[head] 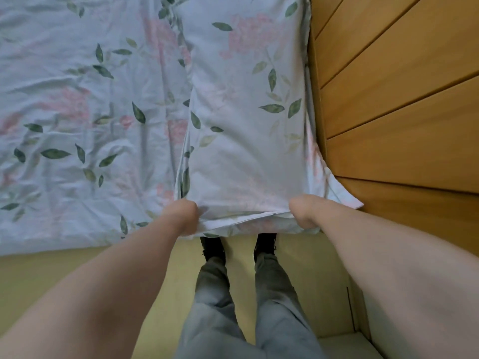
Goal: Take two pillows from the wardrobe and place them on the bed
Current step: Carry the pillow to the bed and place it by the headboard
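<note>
A pillow [243, 120] in a pale blue case with pink flowers and green leaves lies flat on the bed [77, 104], along its right side against the wooden headboard. My left hand [185, 216] grips the pillow's near left corner. My right hand [304, 212] grips its near right corner. Both fists are closed on the fabric, and the near edge overhangs the mattress edge a little. The bed sheet has the same floral print. No second pillow is in view.
The slatted wooden headboard [394, 99] rises along the right. Below the bed edge is yellowish floor [64, 268], where my legs in grey trousers and dark shoes stand. A pale box-like object [344, 343] sits at the lower right.
</note>
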